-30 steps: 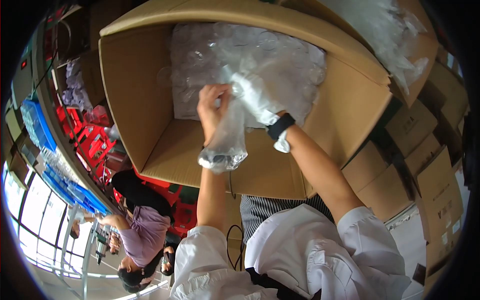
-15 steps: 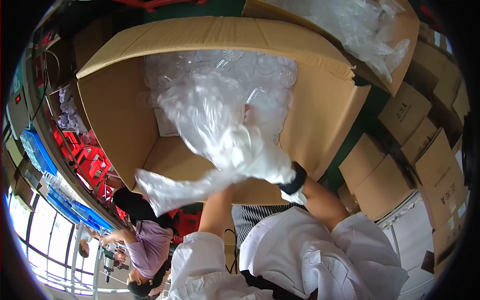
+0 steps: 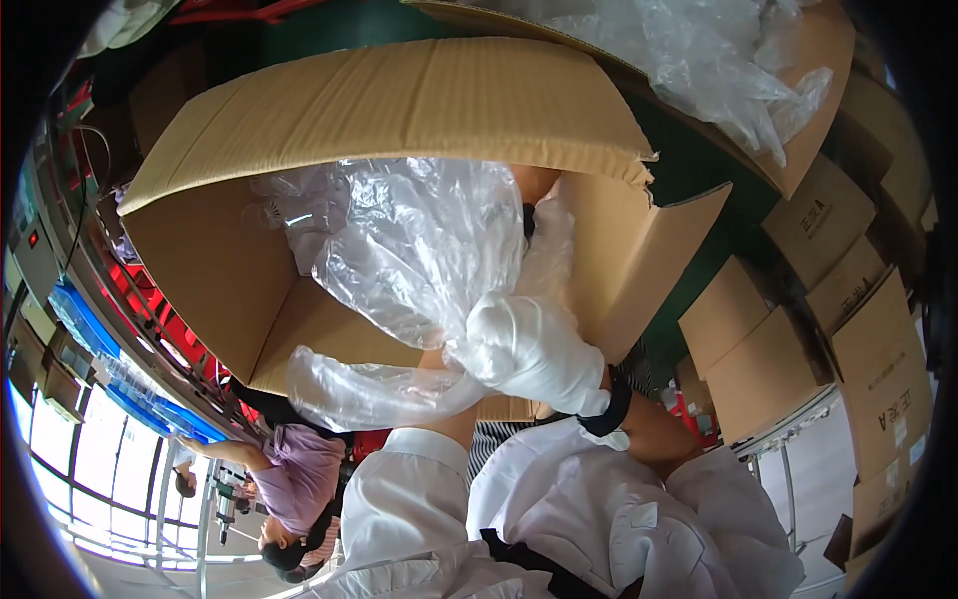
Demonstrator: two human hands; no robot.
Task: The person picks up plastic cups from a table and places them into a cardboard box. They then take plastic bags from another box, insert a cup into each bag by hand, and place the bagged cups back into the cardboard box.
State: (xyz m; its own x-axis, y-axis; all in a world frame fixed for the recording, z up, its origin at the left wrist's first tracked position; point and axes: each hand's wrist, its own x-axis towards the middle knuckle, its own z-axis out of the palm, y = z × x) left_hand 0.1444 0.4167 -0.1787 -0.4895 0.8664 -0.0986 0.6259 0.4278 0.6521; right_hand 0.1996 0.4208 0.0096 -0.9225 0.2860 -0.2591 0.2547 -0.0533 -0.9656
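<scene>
My right hand, in a white glove with a black band at the wrist, is closed around the gathered neck of a clear plastic bag. The bag spreads inside an open cardboard box, and its loose end trails left from my fist. My left forearm passes up behind the bag; that hand's fingers are hidden. Beside the bag, deeper in the box, show a patch of skin and a dark band; I cannot tell whose. Clear plastic pieces lie at the box's far left, mostly covered.
The box's raised far flap arches over its opening. Beyond stands another carton with crumpled plastic film. Cartons are stacked at the right. A person in a lilac top works at the left, near blue trays.
The far flap now hangs lower over the opening and hides more of the clear pieces. The bag has spread wider, and my right hand has shifted slightly right and nearer to me.
</scene>
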